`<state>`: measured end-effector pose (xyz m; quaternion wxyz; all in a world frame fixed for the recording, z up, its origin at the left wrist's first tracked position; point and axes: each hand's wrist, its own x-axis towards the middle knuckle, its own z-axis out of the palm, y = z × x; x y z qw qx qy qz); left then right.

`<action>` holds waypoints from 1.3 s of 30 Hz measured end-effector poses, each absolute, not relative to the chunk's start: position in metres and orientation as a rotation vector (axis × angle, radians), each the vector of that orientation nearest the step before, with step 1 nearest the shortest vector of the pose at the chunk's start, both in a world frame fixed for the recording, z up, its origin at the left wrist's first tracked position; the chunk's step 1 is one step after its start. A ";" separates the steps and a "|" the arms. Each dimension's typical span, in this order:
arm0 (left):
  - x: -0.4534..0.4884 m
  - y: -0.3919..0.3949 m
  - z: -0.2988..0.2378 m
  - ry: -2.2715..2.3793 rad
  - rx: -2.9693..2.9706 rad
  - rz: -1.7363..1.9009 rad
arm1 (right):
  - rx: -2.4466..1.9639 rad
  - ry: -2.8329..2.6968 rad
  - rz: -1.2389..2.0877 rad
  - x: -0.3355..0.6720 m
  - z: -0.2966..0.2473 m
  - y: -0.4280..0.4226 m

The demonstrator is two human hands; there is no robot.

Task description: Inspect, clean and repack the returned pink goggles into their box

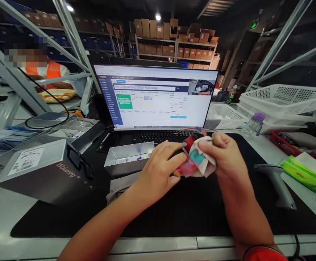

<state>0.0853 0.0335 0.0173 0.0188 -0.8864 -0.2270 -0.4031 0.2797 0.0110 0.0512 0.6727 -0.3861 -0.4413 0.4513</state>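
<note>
Translucent reddish glasses [188, 168], apparently

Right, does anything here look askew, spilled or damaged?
Nothing stands out: no spill or damage shows. The open gray box by the left hand sits upright; the barcode scanner rests on the desk mat.

Near the far edge of the bench [3, 217], the text on the monitor [160, 108] is mostly too small to read. The left hand [162, 159], right hand [224, 150] and pale cloth [209, 169] hide much of a blurred, red see-through item [187, 168]. The left forearm [111, 214] covers part of a grey cloth [120, 185]. Toward the bench's right edge, a red tray [277, 140] runs out of frame
</note>
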 end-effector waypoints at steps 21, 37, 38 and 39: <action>0.103 0.035 -0.005 -0.639 -2.274 -1.641 | -0.677 -0.771 1.010 0.244 0.039 0.018; 0.087 0.032 0.008 -0.616 -2.198 -1.653 | -0.693 -1.031 0.772 0.229 0.029 0.004; 0.088 0.033 0.009 -0.574 -2.225 -1.635 | -0.680 -0.984 0.828 0.239 0.037 0.006; 0.089 0.034 0.010 -0.540 -2.253 -1.622 | -0.681 -0.953 0.863 0.248 0.043 0.008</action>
